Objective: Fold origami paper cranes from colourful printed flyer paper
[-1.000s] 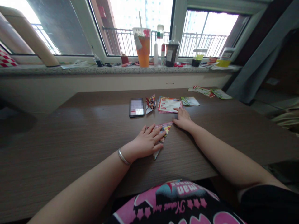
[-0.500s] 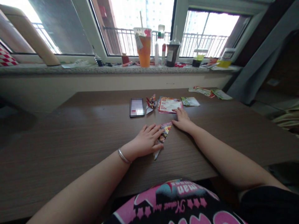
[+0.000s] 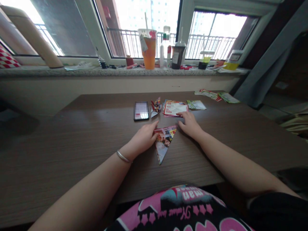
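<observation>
A printed paper folded into a triangle [image 3: 165,139] lies on the table with one point toward me. At its left edge is my left hand [image 3: 143,138], thumb over the paper and the other fingers curled at the upper left corner; the fingertips are partly hidden. My right hand [image 3: 190,125] rests with fingers apart, its thumb at the triangle's right corner. Its index finger reaches the lower edge of a stack of printed sheets [image 3: 174,108]. Just beyond my left hand stands a folded paper figure [image 3: 156,107], beside a phone [image 3: 141,110] with a blurred screen.
Green-and-white leaflets [image 3: 196,105] lie right of the stack, with more leaflets [image 3: 211,94] at the table's far right. On the windowsill [image 3: 81,73] stand an orange drink cup [image 3: 149,53], a dark cup [image 3: 177,57], bottles and pens. The brown table [image 3: 84,128] ends near my body.
My left hand has slid left off the triangle's face to its left edge, uncovering the print. My right hand stays in nearly the same place.
</observation>
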A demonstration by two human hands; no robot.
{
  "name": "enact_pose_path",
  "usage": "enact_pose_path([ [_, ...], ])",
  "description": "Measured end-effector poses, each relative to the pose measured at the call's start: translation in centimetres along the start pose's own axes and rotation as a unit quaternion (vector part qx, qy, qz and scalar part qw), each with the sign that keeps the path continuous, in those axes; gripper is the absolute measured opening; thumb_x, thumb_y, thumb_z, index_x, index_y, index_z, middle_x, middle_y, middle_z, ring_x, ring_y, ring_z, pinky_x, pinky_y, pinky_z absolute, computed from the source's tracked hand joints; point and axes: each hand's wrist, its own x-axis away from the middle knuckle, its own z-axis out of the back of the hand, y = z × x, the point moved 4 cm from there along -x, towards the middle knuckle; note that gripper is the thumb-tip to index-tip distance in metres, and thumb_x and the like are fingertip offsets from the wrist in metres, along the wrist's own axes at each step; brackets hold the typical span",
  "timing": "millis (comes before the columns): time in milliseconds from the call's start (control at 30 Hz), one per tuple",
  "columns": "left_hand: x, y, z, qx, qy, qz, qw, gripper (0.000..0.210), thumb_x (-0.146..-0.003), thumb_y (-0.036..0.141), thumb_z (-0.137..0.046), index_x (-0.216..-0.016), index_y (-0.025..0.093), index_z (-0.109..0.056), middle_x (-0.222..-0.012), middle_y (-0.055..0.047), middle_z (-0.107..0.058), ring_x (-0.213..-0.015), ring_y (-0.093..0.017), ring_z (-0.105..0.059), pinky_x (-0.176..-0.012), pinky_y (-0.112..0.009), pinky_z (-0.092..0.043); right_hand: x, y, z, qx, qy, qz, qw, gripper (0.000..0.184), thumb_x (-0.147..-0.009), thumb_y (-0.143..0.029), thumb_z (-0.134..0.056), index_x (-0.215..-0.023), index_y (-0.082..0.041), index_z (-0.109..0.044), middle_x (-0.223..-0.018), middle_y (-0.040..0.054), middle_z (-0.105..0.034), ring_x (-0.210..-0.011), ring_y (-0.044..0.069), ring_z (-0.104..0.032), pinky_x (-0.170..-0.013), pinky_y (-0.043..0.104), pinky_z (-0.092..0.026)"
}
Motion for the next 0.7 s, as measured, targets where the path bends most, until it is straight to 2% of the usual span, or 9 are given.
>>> enact_pose_path([
  [67,-0.3,-1.0,0.4,0.006,0.026,0.012,1.0,0.053,-0.092,0.022,-0.038,-0.145,0.013,-0.038,-0.137,-0.011,-0.057,-0.124,-0.023,-0.054,-0.107,-0.036,-0.041,0.5,-1.6,0.3,-0.012,-0.029,0.039,0.999,0.03,-0.086,-0.025,-0.049,-0.11,-0.018,-0.066,-0.112,0.0102,-0.063,-0.111,0.024,-0.055,-0.102,0.038,-0.042],
  [133,-0.4,-1.9,0.6,0.006,0.029,0.021,0.999,0.051,-0.091,0.018,-0.038,-0.141,0.014,-0.043,-0.127,-0.009,-0.065,-0.12,-0.023,-0.057,-0.106,-0.037,-0.042,1.0,-3.2,0.4,-0.006,-0.068,0.054,0.996,0.025,-0.088,-0.025,-0.047,-0.099,-0.02,-0.069,-0.103,0.008,-0.065,-0.101,0.021,-0.059,-0.093,0.034,-0.046],
  [233,-0.4,-2.6,0.9,-0.006,0.024,0.027,0.999,0.051,-0.088,0.015,-0.039,-0.139,0.016,-0.047,-0.124,-0.007,-0.066,-0.119,-0.023,-0.058,-0.105,-0.037,-0.044,1.9,-4.9,0.6,0.026,-0.112,0.048,0.992,0.023,-0.089,-0.032,-0.051,-0.098,-0.023,-0.07,-0.101,0.0053,-0.065,-0.089,0.019,-0.062,-0.078,0.031,-0.048],
  [333,-0.3,-2.4,1.2,-0.025,0.017,0.026,0.999,0.05,-0.085,0.016,-0.044,-0.135,0.016,-0.053,-0.131,-0.008,-0.062,-0.121,-0.024,-0.057,-0.105,-0.037,-0.044,2.3,-5.8,0.9,0.047,-0.127,0.057,0.989,0.024,-0.089,-0.039,-0.053,-0.1,-0.025,-0.069,-0.104,0.0042,-0.066,-0.092,0.02,-0.063,-0.073,0.03,-0.048],
  [500,-0.3,-1.7,1.4,-0.021,0.004,0.029,0.999,0.044,-0.085,0.021,-0.047,-0.127,0.015,-0.061,-0.127,-0.009,-0.065,-0.117,-0.025,-0.059,-0.103,-0.039,-0.046,2.2,-5.6,0.6,0.056,-0.148,0.081,0.984,0.03,-0.086,-0.046,-0.058,-0.104,-0.026,-0.07,-0.108,0.006,-0.066,-0.098,0.022,-0.062,-0.079,0.032,-0.049],
  [600,-0.4,-1.6,1.3,-0.024,-0.003,0.023,0.999,0.039,-0.086,0.021,-0.048,-0.12,0.017,-0.066,-0.121,-0.007,-0.068,-0.112,-0.024,-0.061,-0.101,-0.038,-0.047,2.0,-5.1,0.2,0.05,-0.152,0.106,0.981,0.03,-0.088,-0.041,-0.058,-0.109,-0.024,-0.07,-0.111,0.0072,-0.065,-0.105,0.024,-0.059,-0.091,0.036,-0.047],
  [700,-0.4,-1.4,1.2,-0.035,-0.011,-0.001,0.999,0.036,-0.086,0.021,-0.049,-0.116,0.019,-0.068,-0.114,-0.007,-0.07,-0.107,-0.024,-0.062,-0.098,-0.037,-0.048,1.9,-4.8,0.1,0.044,-0.141,0.112,0.983,0.028,-0.09,-0.033,-0.056,-0.113,-0.023,-0.068,-0.116,0.0081,-0.064,-0.11,0.024,-0.058,-0.095,0.037,-0.045],
])
